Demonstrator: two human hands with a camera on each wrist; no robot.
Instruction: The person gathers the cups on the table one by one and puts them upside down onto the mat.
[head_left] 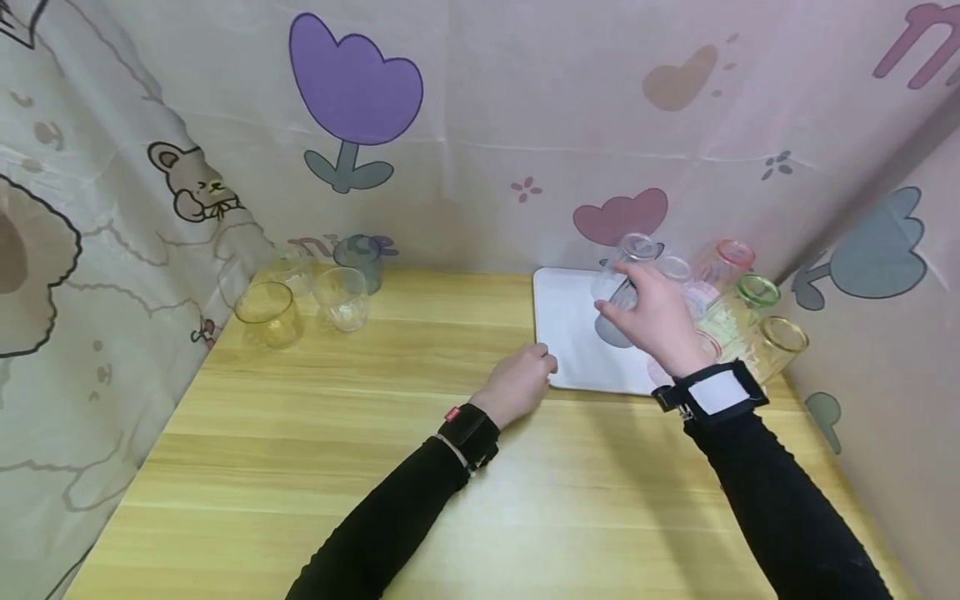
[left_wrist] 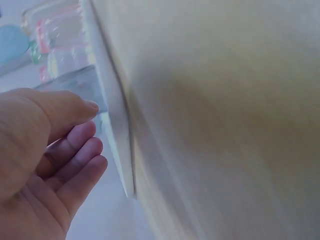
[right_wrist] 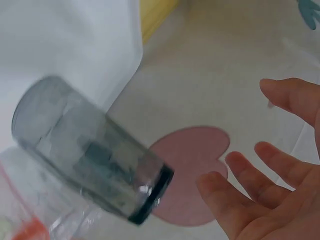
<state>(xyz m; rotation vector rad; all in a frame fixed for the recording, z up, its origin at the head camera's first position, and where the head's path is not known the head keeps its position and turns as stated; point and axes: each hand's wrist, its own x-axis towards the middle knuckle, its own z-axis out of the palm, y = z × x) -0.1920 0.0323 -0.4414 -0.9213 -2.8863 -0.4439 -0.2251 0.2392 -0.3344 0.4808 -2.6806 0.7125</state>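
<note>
My right hand [head_left: 660,312] is over the white tray [head_left: 573,367], beside an upside-down smoky grey glass [right_wrist: 92,150]. In the right wrist view its thumb and fingers are spread, with a gap between the fingertips and the thick base of that glass. The glass stands mouth down on the tray. My left hand [head_left: 517,379] is at the tray's near left corner, fingers loosely bent and nothing between them. In the left wrist view the thumb [left_wrist: 82,107] overlaps the tray's rim.
More upturned glasses crowd the tray's right side: a red-tinted one [head_left: 731,257], a green one [head_left: 757,292] and a yellow one [head_left: 783,335]. At the table's far left stand a yellow glass [head_left: 270,317], clear glasses [head_left: 342,300] and a grey-blue glass [head_left: 362,265]. Printed curtains [head_left: 480,108] border the table.
</note>
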